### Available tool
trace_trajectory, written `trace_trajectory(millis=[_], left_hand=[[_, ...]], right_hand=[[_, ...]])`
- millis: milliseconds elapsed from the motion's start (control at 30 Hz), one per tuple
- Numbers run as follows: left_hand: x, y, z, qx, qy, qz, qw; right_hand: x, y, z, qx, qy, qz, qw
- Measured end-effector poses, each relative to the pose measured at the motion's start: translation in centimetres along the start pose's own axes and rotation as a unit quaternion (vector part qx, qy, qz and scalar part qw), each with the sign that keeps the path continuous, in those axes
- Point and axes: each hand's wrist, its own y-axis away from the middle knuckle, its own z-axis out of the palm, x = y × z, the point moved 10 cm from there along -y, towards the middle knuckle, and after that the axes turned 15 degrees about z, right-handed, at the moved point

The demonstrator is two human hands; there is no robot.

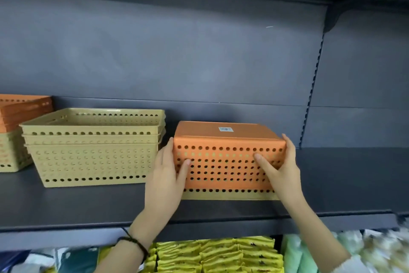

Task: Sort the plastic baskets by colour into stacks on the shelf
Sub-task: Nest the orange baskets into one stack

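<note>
Both hands clamp an upside-down orange basket [228, 157] mid-shelf, near the front edge. Left hand [167, 175] is on its left end, thumb across the perforated front, fingers [169, 146] wrapped round the side. Right hand [282, 168] mirrors that on the right end, thumb on the front, fingers curled over the top corner. Both are closed on the basket, neither wide open. The orange basket sits nested over a beige basket [230, 195], also inverted; only the beige rim shows under it, resting on the shelf [343, 184]. Main risk, as I read it: the two are jammed together, so lifting the orange one drags the beige one up, and it could drop off the front edge onto the goods below. Right thumb sits low, so squeezing may pinch both walls and lock them tighter. Second risk: swinging left clips the beige stack [93, 146] just beside it; that stack is three nested upright and looks easy to shove. The orange stack [24, 111] sits at the far left, atop another beige basket [11, 155], partly out of frame, so it's a long carry past the beige stack, and the basket needs flipping upright first. Forearms come up from below the shelf edge, wrists bent back; the left one wears a dark cord bracelet [135, 245].
</note>
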Motion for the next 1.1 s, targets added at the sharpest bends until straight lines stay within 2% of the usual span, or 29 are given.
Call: trace_trajectory(millis=[200,267,367,467,600,733,867,967,1100], left_hand=[[3.1,-3.1,-0.2,0.061,0.021,0.044,0.997],[3.2,-4.8,-0.7,0.074,0.098,0.048,0.991],[2.9,-7.7,-1.8,0.071,0.274,0.016,0.959],[2.6,-10.5,-3.6,0.067,0.344,0.011,0.937],[3.2,-12.8,-6.7,0.082,0.344,0.066,0.933],[3.6,-13.6,-8.3,0.075,0.323,0.113,0.937],[2.5,-14.0,-8.5,0.035,0.323,0.094,0.941],[1.1,-13.5,-8.8,0.031,0.374,0.059,0.925],[0.9,-13.3,-11.3,0.047,0.382,0.064,0.921]], right_hand=[[-2.5,-2.2,-3.0,-0.009,-0.051,-0.046,0.998],[-3.8,-3.2,-3.0,-0.04,-0.079,-0.061,0.994],[-5.6,-5.5,-3.2,-0.09,-0.153,-0.049,0.983],[-7.6,-7.8,-3.8,-0.109,-0.203,-0.05,0.972],[-9.7,-9.8,-4.4,-0.122,-0.289,-0.06,0.948],[-11.1,-9.6,-2.2,-0.204,-0.305,-0.037,0.93],[-12.2,-9.0,-1.2,-0.211,-0.255,-0.075,0.941],[-13.1,-8.0,0.7,-0.241,-0.213,-0.109,0.94],[-14.5,-6.7,4.0,-0.288,-0.301,-0.094,0.904]])
